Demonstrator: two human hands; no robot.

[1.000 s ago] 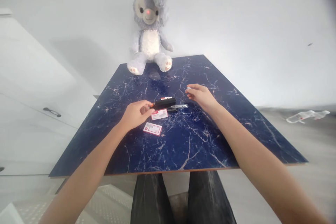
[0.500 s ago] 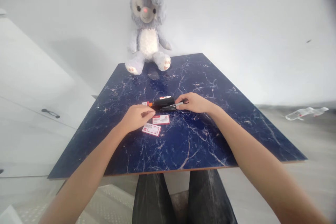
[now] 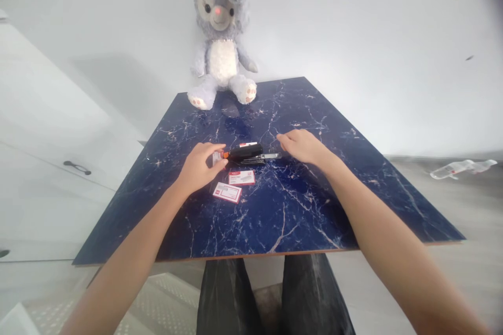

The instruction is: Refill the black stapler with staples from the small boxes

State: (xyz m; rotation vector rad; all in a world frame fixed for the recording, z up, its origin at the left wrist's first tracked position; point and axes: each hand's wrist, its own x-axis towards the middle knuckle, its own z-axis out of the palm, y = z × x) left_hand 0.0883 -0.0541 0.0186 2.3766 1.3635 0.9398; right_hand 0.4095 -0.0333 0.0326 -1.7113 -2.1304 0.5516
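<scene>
Blue marble tabletop (image 3: 298, 209): L hand (image 3: 200, 167) curled by black stapler (image 3: 245, 154), grip unclear; R hand (image 3: 301, 146) open, just beside it.

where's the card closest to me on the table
The red-edged card lies on the blue marble table, just right of the left hand, nearer the person than a second card, in the head view.

A grey plush rabbit (image 3: 222, 63) sits upright; a plastic-looking bottle (image 3: 461, 169) lies on the floor (image 3: 451, 220).

The left hand (image 3: 201, 168) curls downward and inward, while the right hand (image 3: 301, 147) stretches forward, flatter and more open.
</scene>
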